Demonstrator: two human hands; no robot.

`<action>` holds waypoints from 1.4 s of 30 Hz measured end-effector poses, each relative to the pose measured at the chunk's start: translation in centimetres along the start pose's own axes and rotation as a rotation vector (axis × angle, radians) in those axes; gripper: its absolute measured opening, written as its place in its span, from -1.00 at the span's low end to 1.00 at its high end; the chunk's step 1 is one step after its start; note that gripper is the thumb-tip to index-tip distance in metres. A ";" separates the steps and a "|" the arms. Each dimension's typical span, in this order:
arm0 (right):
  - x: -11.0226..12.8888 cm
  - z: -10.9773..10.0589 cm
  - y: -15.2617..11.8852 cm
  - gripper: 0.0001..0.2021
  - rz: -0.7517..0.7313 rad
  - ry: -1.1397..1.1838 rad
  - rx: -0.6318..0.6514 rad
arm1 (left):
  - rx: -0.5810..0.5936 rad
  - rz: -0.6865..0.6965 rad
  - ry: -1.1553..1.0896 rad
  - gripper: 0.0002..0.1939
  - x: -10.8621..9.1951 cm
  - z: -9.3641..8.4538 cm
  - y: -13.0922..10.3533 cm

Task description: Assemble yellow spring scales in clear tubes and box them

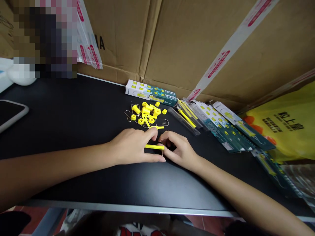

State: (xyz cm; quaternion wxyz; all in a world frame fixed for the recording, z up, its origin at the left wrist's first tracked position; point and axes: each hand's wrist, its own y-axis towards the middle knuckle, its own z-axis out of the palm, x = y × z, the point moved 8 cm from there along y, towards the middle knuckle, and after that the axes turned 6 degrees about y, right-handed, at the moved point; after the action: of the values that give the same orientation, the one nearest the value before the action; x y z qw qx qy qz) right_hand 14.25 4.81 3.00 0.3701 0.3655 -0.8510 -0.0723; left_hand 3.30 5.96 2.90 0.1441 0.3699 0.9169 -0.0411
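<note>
A thin yellow plastic rod sticks out to the right from my left hand, which is closed around its other end. Across the rod's free tip stands a thin metal wire piece, pinched by my right hand. The wire's full shape is hidden by the fingers. Just beyond my hands lies a pile of small yellow plastic parts, such as caps and spools. Bent wire hooks and small springs lie among them.
Clear tubes with yellow rods lie right of the pile. Printed boxes stand behind, with more printed packages to the right. A yellow bag is at far right, a phone at left. Cardboard walls the back.
</note>
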 end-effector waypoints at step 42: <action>-0.8 0.3 -0.1 -0.82 0.163 0.385 0.081 | -0.411 0.280 0.443 -0.71 -0.7 -1.1 -0.2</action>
State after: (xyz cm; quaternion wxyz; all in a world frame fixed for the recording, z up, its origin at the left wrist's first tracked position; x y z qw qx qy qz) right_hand 14.51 5.28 2.29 0.5152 0.3170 -0.7938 0.0634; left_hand 3.36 5.57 4.19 0.0172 0.4555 0.8553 0.2464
